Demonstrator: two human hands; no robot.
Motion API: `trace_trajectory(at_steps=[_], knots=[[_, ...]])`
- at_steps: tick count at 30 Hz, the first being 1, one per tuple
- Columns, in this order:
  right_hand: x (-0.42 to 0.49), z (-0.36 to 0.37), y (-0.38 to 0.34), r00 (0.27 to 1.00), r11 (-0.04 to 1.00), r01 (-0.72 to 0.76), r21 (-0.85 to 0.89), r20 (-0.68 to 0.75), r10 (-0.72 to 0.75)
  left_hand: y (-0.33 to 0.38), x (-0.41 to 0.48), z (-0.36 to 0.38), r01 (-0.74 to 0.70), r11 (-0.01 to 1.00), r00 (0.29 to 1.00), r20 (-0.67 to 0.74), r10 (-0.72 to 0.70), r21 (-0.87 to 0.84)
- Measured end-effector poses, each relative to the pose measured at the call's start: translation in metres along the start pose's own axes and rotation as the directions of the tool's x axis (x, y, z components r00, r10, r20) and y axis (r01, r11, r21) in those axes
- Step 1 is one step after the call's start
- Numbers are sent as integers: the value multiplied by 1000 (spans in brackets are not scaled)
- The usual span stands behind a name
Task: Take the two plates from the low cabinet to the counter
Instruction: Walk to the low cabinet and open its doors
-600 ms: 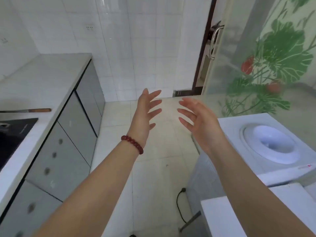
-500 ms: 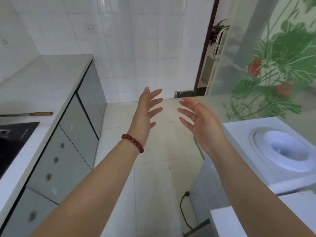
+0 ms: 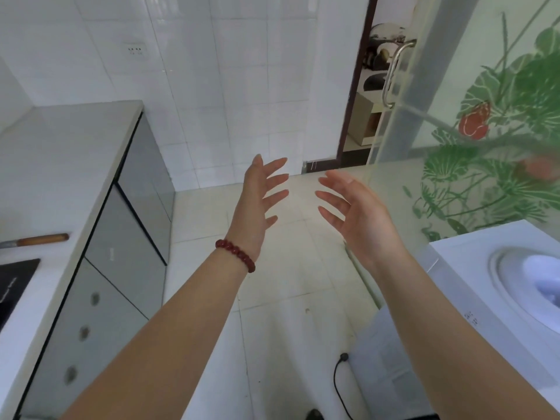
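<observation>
My left hand (image 3: 259, 204), with a red bead bracelet at the wrist, is held out over the tiled floor with fingers spread and nothing in it. My right hand (image 3: 360, 215) faces it, palm inward, fingers apart and empty. The white counter (image 3: 60, 165) runs along the left side. Below it are the grey low cabinet doors (image 3: 121, 250), all closed. No plates are in view.
A knife with a wooden handle (image 3: 39, 240) lies on the counter beside a black cooktop (image 3: 12, 286). A white appliance with a round basin (image 3: 512, 286) stands at the right. A glass door with a lotus print (image 3: 485, 131) and metal handle is behind it. A black cable (image 3: 339, 380) lies on the floor.
The view has tilted up and turned slightly left, so the appliance slides right and the doorway shows more. Both hands stay open and raised in the same pose.
</observation>
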State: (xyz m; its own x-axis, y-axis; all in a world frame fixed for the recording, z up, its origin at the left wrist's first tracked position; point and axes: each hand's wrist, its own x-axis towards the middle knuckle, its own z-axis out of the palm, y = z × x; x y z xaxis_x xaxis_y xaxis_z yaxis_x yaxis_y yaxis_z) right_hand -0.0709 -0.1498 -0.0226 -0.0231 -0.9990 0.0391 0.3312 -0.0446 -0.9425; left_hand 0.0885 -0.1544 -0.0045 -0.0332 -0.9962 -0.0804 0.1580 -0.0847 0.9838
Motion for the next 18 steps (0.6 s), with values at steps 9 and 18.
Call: trace_trajectory(at_steps=[9,18], knots=[[103,-15,17,1000,1000,-15,-26,2,15,-7,100,12,14,1000,1000,-15,-14,-4],[212,-37,34,997,997,-62,-40,41,64,-20,202,29,57,998,995,-78,-60,-39]])
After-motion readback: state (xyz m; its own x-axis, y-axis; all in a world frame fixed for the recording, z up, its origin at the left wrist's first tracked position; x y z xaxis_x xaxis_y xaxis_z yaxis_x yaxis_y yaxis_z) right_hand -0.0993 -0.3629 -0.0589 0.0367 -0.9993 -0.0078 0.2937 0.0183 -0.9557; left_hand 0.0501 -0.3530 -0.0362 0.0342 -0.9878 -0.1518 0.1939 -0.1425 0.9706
